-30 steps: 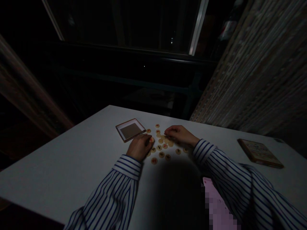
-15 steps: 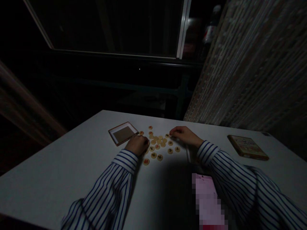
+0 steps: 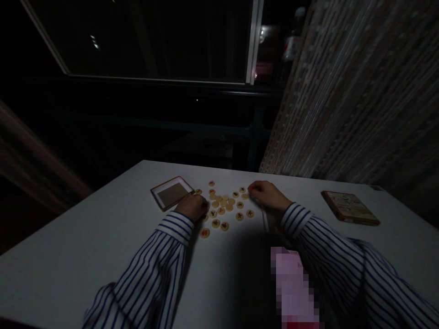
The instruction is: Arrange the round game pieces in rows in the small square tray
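Observation:
Several small round yellow game pieces [image 3: 224, 205] with red or dark marks lie scattered on a white table [image 3: 85, 256]. My left hand [image 3: 193, 207] rests on the left edge of the cluster, fingers curled down over pieces. My right hand [image 3: 265, 193] sits at the right edge, fingers bent and pinched near a piece. Both arms wear blue-striped white sleeves. What the fingers hold is too dark to make out.
An open shallow box tray [image 3: 170, 193] lies just left of my left hand. A closed flat box [image 3: 350, 208] lies at the far right of the table. A brick wall rises at the right; a dark window is behind.
The view shifted so the table contents sit slightly lower and left. Both hands stay at the cluster's edges, the right one slightly further right; the pieces look a little more spread out.

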Demonstrator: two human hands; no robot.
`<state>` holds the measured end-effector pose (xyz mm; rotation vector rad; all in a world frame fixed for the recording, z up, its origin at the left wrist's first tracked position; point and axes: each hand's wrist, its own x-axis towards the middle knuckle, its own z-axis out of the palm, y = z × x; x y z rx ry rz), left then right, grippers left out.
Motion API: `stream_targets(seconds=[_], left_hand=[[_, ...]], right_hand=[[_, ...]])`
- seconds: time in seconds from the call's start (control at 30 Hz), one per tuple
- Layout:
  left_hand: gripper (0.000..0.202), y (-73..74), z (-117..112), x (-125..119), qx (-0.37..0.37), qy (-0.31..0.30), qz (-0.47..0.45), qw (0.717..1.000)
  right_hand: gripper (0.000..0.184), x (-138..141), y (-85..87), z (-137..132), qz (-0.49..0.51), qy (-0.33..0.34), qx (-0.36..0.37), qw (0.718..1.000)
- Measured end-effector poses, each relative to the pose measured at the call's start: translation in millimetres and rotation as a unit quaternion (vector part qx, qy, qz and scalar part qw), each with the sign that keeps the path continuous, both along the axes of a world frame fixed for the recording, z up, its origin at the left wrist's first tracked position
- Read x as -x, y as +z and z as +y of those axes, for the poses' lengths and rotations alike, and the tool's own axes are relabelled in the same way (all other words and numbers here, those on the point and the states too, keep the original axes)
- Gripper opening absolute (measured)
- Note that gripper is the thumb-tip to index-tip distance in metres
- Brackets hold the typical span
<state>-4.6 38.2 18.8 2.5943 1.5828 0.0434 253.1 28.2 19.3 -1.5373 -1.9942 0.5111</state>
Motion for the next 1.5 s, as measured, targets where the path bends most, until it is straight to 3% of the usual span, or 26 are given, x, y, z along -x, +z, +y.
stream_targets(seconds=[0.23, 0.47, 0.7, 1.0, 1.27, 1.4, 1.5], left_hand=[[0.026, 13.8, -2.1, -12.9, -0.057, 0.042, -0.004, 0.997], [0.031, 10.0, 11.9, -44.8, -0.14, -0.014, -0.073, 0.987], [0.032, 11.8, 26.6, -67.2, -0.128, -0.023, -0.136, 0.982], [0.032, 8.4, 35.4, -64.1, -0.082, -0.055, -0.118, 0.988], [0.033, 11.1, 36.2, -60.8, -0.093, -0.054, -0.117, 0.987], [0.033, 13.7, 33.6, -62.3, -0.094, -0.062, -0.119, 0.987], [0.032, 15.2, 31.3, -64.4, -0.092, -0.069, -0.121, 0.986]], right_hand=[[0.025, 0.4, -1.3, -2.8, -0.139, -0.006, -0.01, 0.99], [0.03, 4.3, -8.4, -1.5, -0.234, 0.004, -0.011, 0.972], [0.033, 8.0, -12.8, 3.0, -0.29, 0.005, -0.003, 0.957], [0.031, 13.2, -12.3, 7.3, -0.32, 0.018, -0.002, 0.947], [0.03, 17.2, -12.2, 10.5, -0.34, 0.019, 0.002, 0.94], [0.031, 14.4, -10.9, 10.3, -0.287, 0.017, 0.007, 0.958], [0.03, 9.5, -12.2, 11.9, -0.184, 0.018, 0.013, 0.983]])
